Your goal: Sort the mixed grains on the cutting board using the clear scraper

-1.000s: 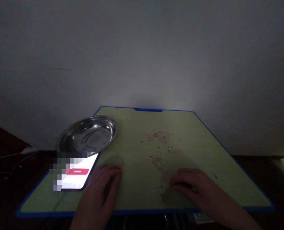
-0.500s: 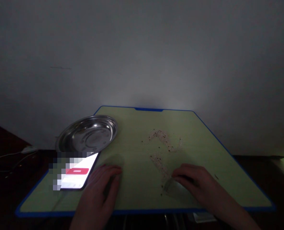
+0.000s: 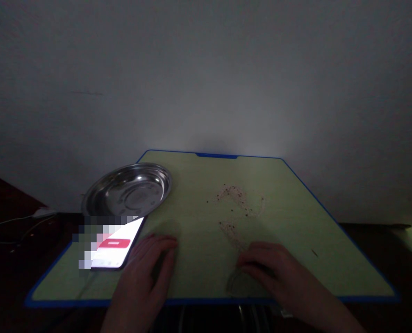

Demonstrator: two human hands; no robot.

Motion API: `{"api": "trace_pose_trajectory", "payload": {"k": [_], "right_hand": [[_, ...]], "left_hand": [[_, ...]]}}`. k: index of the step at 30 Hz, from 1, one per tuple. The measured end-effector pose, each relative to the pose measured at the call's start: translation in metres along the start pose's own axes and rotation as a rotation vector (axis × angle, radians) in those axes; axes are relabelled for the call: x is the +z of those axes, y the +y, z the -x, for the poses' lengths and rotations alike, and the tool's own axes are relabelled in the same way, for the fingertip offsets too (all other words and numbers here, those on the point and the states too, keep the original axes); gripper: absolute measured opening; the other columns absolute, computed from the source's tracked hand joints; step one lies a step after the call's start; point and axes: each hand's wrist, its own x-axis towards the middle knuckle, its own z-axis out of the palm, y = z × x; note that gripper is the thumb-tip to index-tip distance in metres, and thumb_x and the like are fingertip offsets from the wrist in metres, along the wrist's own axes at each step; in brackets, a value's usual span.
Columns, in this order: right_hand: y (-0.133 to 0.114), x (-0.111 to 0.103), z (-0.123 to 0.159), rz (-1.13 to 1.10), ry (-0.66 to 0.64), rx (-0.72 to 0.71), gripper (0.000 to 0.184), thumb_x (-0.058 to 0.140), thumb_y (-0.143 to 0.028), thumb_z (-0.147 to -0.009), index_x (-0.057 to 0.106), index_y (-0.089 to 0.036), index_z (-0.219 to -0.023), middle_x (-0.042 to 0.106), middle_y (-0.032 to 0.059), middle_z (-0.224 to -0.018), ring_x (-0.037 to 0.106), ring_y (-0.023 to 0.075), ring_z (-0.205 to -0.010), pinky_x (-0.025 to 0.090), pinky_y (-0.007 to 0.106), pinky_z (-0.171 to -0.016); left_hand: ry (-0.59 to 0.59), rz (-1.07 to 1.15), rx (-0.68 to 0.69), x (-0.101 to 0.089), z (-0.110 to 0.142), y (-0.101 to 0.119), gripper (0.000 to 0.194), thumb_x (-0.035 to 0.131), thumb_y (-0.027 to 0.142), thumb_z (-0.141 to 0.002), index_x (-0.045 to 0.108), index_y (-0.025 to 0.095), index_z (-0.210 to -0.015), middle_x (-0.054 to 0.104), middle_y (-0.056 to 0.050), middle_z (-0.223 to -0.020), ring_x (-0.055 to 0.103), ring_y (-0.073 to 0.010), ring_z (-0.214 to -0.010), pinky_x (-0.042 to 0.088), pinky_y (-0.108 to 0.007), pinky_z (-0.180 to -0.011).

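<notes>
My right hand (image 3: 270,266) is closed near the front of the light green tabletop (image 3: 192,273), fingers pinched on a clear see-through piece (image 3: 239,283). Its kind is hard to make out in the dim light. Just beyond those fingers lie pale crumbs with dark specks (image 3: 231,227), and a second patch of crumbs (image 3: 232,192) spreads farther back. My left hand (image 3: 150,268) rests on the tabletop, slightly curled, with the thumb apart from the fingers and nothing in it. Beside it lies a lit phone (image 3: 119,252), partly blurred out.
At the back left a shallow steel basin (image 3: 133,194) overlaps the phone's far end. A small dark sliver (image 3: 314,253) lies on the right. A blue rim (image 3: 331,217) edges the table, and a grey wall (image 3: 213,74) stands behind. Cables (image 3: 15,222) run at the far left.
My right hand has moved left and a little toward the front edge with the clear piece. Dark specks near the front are now out of sight. My left hand stays put.
</notes>
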Motion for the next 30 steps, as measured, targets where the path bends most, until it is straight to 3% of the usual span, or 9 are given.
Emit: {"api": "trace_pose_trajectory", "payload": {"k": [16, 22, 30], "right_hand": [[0.019, -0.009, 0.011, -0.004, 0.101, 0.045, 0.018, 0.055, -0.024, -0.096, 0.072, -0.024, -0.093, 0.072, 0.0023, -0.087, 0.066, 0.0179, -0.082, 0.049, 0.031, -0.074], [0.029, -0.009, 0.005, 0.028, 0.207, 0.045, 0.018, 0.053, -0.023, -0.095, 0.071, -0.023, -0.092, 0.073, 0.0033, -0.088, 0.067, 0.0179, -0.083, 0.049, 0.031, -0.075], [0.023, -0.008, -0.001, 0.006, 0.167, 0.002, 0.018, 0.054, -0.024, -0.095, 0.072, -0.025, -0.093, 0.072, 0.002, -0.089, 0.067, 0.0175, -0.084, 0.049, 0.031, -0.076]], "left_hand": [[-0.003, 0.013, -0.004, 0.0, 0.003, -0.002, 0.016, 0.052, 0.036, -0.092, 0.065, 0.028, -0.098, 0.072, -0.001, -0.097, 0.069, -0.023, -0.092, 0.057, -0.041, -0.082], [-0.009, 0.002, 0.017, 0.001, 0.002, -0.002, 0.016, 0.051, 0.035, -0.093, 0.064, 0.028, -0.098, 0.071, -0.002, -0.096, 0.068, -0.0231, -0.09, 0.057, -0.042, -0.078], [-0.005, -0.005, 0.027, 0.002, 0.001, -0.002, 0.014, 0.05, 0.036, -0.094, 0.062, 0.03, -0.1, 0.071, 0.0, -0.097, 0.068, -0.0229, -0.091, 0.057, -0.043, -0.078]]}}
